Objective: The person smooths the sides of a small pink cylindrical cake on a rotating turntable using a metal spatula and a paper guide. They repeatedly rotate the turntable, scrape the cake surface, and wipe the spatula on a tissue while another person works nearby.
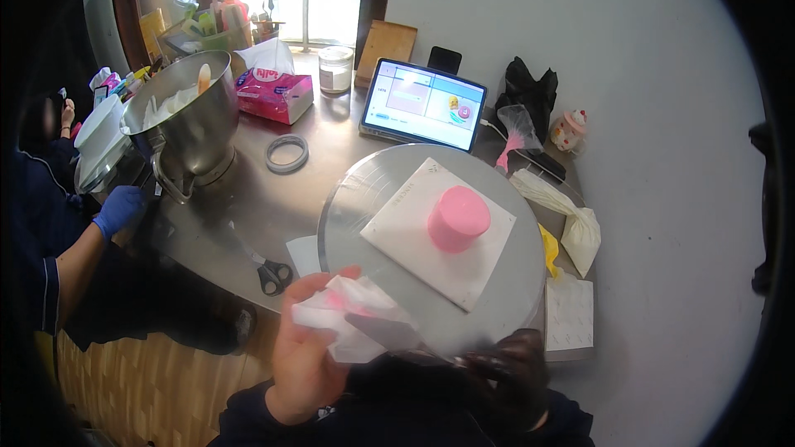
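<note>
My bare left hand [305, 338] holds a crumpled white tissue [357, 347] with pink smears on it. Against the tissue lies the flat blade of a metal spatula [386, 330]. My right hand [506, 363], in a dark glove, grips the handle end of that spatula; the handle itself is mostly hidden and blurred. Beyond my hands, a small round pink cake [458, 218] with a smooth coating stands upright on a white square cake board [397, 217]. The board rests on a large round turntable [354, 248].
Black-handled scissors [273, 274], a tape roll [287, 154], a steel mixing bowl [180, 118] and a tissue pack [273, 94] lie left. Behind the turntable leans a lit tablet [425, 102]. Piping bags [568, 208] lie right. A co-worker's blue-gloved hand [121, 208] is at the left edge.
</note>
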`<action>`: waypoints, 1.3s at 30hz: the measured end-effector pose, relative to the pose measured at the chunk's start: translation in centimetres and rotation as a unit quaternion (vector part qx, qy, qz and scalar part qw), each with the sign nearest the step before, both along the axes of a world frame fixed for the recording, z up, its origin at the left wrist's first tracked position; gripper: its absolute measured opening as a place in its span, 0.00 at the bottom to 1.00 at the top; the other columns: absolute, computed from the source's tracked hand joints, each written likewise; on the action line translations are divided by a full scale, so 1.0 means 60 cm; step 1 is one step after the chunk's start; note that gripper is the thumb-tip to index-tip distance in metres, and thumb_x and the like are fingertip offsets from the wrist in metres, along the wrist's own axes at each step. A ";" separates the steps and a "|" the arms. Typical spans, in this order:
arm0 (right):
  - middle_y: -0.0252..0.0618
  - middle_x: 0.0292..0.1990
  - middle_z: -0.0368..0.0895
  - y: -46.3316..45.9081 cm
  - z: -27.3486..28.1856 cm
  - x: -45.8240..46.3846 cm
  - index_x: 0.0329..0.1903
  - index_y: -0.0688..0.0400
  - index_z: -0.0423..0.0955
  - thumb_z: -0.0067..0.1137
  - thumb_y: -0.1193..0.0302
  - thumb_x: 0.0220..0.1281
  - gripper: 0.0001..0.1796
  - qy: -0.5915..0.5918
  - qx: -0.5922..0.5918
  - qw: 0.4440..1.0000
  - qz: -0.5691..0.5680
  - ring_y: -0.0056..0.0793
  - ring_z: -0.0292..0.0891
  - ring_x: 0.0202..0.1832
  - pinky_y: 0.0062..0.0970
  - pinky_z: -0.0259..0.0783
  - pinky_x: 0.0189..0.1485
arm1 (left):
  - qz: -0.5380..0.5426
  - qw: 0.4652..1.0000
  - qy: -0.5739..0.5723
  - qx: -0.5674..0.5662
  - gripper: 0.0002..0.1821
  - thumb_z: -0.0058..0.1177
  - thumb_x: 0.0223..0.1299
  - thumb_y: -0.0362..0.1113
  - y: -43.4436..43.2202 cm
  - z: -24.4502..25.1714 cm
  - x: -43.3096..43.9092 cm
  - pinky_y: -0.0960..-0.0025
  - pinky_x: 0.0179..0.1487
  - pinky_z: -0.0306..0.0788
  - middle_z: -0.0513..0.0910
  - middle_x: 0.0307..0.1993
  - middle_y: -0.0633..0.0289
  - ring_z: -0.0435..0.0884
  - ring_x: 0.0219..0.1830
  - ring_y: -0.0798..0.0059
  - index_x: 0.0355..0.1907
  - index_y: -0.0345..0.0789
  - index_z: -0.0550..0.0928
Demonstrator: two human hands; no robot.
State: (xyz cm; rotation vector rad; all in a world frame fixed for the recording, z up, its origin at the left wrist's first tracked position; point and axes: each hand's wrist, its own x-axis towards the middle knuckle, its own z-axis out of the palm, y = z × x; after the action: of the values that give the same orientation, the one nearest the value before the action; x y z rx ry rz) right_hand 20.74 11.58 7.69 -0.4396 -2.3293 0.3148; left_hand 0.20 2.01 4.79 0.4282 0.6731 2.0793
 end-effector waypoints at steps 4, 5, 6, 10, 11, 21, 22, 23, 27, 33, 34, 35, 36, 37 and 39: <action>0.27 0.33 0.75 -0.015 -0.034 -0.013 0.47 0.49 0.77 0.72 0.70 0.46 0.22 -0.029 0.069 0.997 -0.021 0.27 0.69 0.33 0.31 0.62 0.38 | -0.006 1.000 -0.012 -0.007 0.29 0.44 0.54 0.25 -0.004 0.017 0.015 0.52 0.66 0.65 0.65 0.65 0.45 0.69 0.62 0.54 0.61 0.36 0.62; 0.27 0.33 0.74 -0.018 -0.035 -0.011 0.47 0.49 0.77 0.71 0.70 0.46 0.22 -0.045 0.085 0.995 -0.024 0.26 0.69 0.33 0.31 0.62 0.38 | 0.001 1.000 -0.010 -0.004 0.28 0.47 0.55 0.26 -0.005 0.018 0.015 0.53 0.65 0.67 0.67 0.63 0.47 0.71 0.61 0.55 0.62 0.36 0.62; 0.27 0.32 0.74 -0.021 -0.034 -0.007 0.48 0.50 0.77 0.70 0.70 0.48 0.21 -0.062 0.100 0.993 -0.020 0.25 0.68 0.32 0.31 0.62 0.37 | 0.009 1.000 -0.008 0.000 0.28 0.49 0.57 0.28 -0.007 0.018 0.014 0.54 0.64 0.68 0.69 0.62 0.49 0.72 0.60 0.56 0.62 0.36 0.63; 0.27 0.29 0.72 -0.027 -0.023 0.004 0.49 0.51 0.78 0.63 0.71 0.55 0.17 -0.091 0.136 0.986 -0.020 0.24 0.68 0.30 0.31 0.62 0.36 | 0.048 0.999 0.007 0.000 0.28 0.50 0.58 0.29 -0.021 0.010 0.008 0.55 0.63 0.70 0.72 0.59 0.50 0.74 0.59 0.58 0.63 0.34 0.63; 0.27 0.29 0.72 -0.030 -0.020 0.007 0.49 0.51 0.78 0.61 0.71 0.57 0.16 -0.095 0.142 0.985 -0.021 0.25 0.67 0.30 0.31 0.61 0.36 | 0.050 0.998 0.029 0.011 0.29 0.49 0.62 0.31 -0.025 0.007 0.002 0.53 0.64 0.70 0.70 0.61 0.49 0.71 0.62 0.58 0.65 0.31 0.60; 0.35 0.31 0.78 0.053 0.071 0.066 0.40 0.57 0.82 0.69 0.77 0.49 0.13 -0.028 0.038 0.968 -0.247 0.31 0.68 0.34 0.29 0.62 0.42 | 0.115 0.993 0.023 -0.034 0.29 0.49 0.65 0.38 0.000 -0.045 -0.085 0.45 0.60 0.70 0.66 0.64 0.57 0.68 0.64 0.61 0.67 0.38 0.60; 0.35 0.30 0.78 0.073 0.082 0.063 0.40 0.57 0.83 0.70 0.76 0.49 0.13 -0.046 0.089 0.959 -0.264 0.31 0.67 0.34 0.29 0.62 0.42 | 0.090 0.996 0.011 -0.005 0.28 0.46 0.66 0.37 -0.002 -0.050 -0.083 0.44 0.59 0.72 0.65 0.65 0.57 0.68 0.64 0.60 0.67 0.37 0.59; 0.35 0.29 0.77 0.088 0.091 0.060 0.40 0.56 0.83 0.69 0.75 0.49 0.13 -0.040 0.104 0.961 -0.254 0.31 0.66 0.34 0.29 0.62 0.41 | 0.067 0.998 0.000 0.011 0.28 0.44 0.68 0.36 -0.007 -0.054 -0.077 0.43 0.58 0.74 0.65 0.66 0.56 0.69 0.64 0.60 0.68 0.35 0.58; 0.35 0.30 0.75 0.114 0.109 0.035 0.41 0.55 0.82 0.68 0.74 0.52 0.12 -0.066 0.126 0.962 -0.233 0.30 0.65 0.35 0.30 0.60 0.39 | -0.037 0.997 -0.029 0.064 0.20 0.54 0.63 0.38 -0.025 -0.062 -0.050 0.46 0.52 0.76 0.75 0.54 0.58 0.77 0.53 0.58 0.56 0.39 0.67; 0.35 0.29 0.75 0.117 0.110 0.001 0.43 0.52 0.81 0.67 0.73 0.54 0.12 -0.098 0.114 0.973 -0.175 0.29 0.64 0.35 0.31 0.58 0.39 | -0.031 0.997 0.019 0.061 0.18 0.58 0.61 0.36 -0.015 -0.076 -0.046 0.49 0.45 0.79 0.78 0.49 0.57 0.80 0.46 0.57 0.50 0.41 0.68; 0.35 0.29 0.75 0.117 0.111 -0.001 0.43 0.52 0.81 0.67 0.73 0.54 0.12 -0.104 0.106 0.973 -0.175 0.29 0.64 0.35 0.31 0.57 0.39 | -0.026 0.996 0.019 0.084 0.17 0.55 0.62 0.33 -0.011 -0.076 -0.055 0.45 0.45 0.80 0.77 0.49 0.59 0.80 0.49 0.57 0.50 0.41 0.67; 0.34 0.29 0.76 0.117 0.112 -0.002 0.43 0.51 0.81 0.67 0.73 0.54 0.12 -0.112 0.112 0.973 -0.166 0.29 0.64 0.35 0.31 0.57 0.39 | -0.022 0.993 0.019 0.113 0.16 0.53 0.63 0.30 -0.010 -0.076 -0.065 0.41 0.46 0.81 0.76 0.49 0.60 0.79 0.53 0.56 0.51 0.42 0.66; 0.34 0.29 0.76 0.116 0.114 -0.002 0.43 0.51 0.81 0.67 0.72 0.54 0.13 -0.122 0.114 0.973 -0.162 0.29 0.64 0.34 0.32 0.57 0.39 | -0.021 0.992 0.019 0.120 0.16 0.53 0.63 0.30 -0.009 -0.077 -0.068 0.42 0.44 0.81 0.76 0.49 0.60 0.80 0.49 0.57 0.51 0.41 0.66; 0.34 0.28 0.77 0.115 0.116 -0.002 0.43 0.51 0.81 0.67 0.72 0.54 0.13 -0.133 0.115 0.971 -0.160 0.29 0.64 0.34 0.32 0.57 0.38 | -0.020 0.991 0.018 0.133 0.16 0.52 0.64 0.29 -0.009 -0.077 -0.072 0.44 0.43 0.82 0.75 0.48 0.60 0.82 0.45 0.58 0.51 0.41 0.65; 0.33 0.28 0.77 0.113 0.118 -0.001 0.44 0.51 0.81 0.68 0.71 0.53 0.13 -0.155 0.135 0.967 -0.153 0.29 0.64 0.33 0.32 0.56 0.38 | -0.085 0.982 -0.011 0.167 0.13 0.49 0.66 0.31 -0.011 -0.076 -0.079 0.50 0.36 0.84 0.76 0.48 0.59 0.84 0.28 0.60 0.51 0.40 0.65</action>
State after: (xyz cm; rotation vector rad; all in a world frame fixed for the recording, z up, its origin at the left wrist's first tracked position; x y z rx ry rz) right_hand 20.65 18.35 14.76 -0.7427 -2.5066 -0.2339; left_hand -4.55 1.33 0.25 0.6271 0.2603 2.0313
